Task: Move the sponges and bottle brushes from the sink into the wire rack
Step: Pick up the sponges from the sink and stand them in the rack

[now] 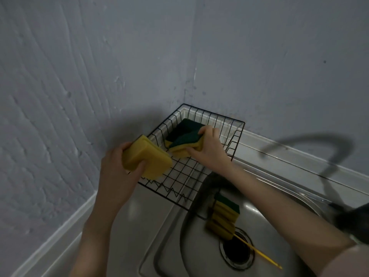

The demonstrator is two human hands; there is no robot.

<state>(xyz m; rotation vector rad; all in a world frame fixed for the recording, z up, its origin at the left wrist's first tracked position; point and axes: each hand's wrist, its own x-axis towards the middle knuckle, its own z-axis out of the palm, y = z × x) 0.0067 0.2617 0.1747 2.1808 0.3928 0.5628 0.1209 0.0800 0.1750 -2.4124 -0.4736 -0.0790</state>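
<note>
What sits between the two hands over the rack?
In the head view, only bare black wire rack grid shows between the left hand and right hand.

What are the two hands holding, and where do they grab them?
The left hand holds a yellow sponge stack by its near end. The right hand grips a green-topped sponge by its right end, over the wire rack.

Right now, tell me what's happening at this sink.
A person is loading sponges into the wire rack in the corner. The left hand holds yellow sponges over the rack's near edge; the right hand sets green-topped sponges inside. A stack of sponges and a thin yellow stick remain in the sink.
</note>
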